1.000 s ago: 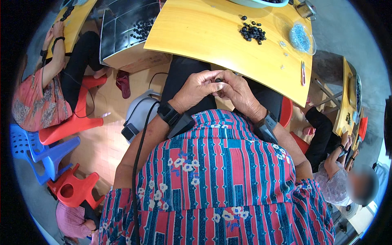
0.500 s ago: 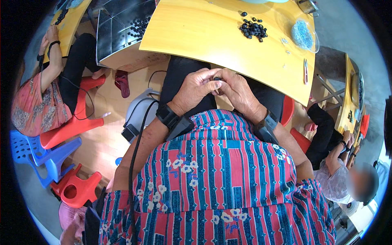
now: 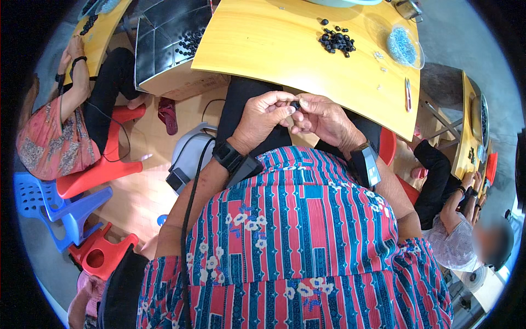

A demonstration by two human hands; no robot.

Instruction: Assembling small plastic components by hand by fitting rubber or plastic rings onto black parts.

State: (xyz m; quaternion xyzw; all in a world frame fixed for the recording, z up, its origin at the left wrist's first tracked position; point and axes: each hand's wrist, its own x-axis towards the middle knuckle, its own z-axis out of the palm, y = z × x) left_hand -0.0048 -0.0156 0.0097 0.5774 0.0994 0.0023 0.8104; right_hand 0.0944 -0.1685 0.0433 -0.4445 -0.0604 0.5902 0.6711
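Over my lap, just off the table's front edge, my two hands meet at a small black rounded piece. Thumb and fingertips of my left hand pinch it from the left. My right hand has its thumb and forefinger closed at the piece's right side, while its other fingers curl below. The finer shape of the piece is partly covered by the fingertips. A pile of similar black pieces lies on the yellow table ahead.
Right of the pile stands a clear bowl of small bluish pieces, with red-handled snips nearer the edge. A black-lined box holds more black pieces at left. Co-workers sit at both sides. A cable runs along my left arm.
My right hand has turned and shifted slightly right, its lower fingers now showing. The black piece is more exposed between the fingertips. My left hand stays nearly in place.
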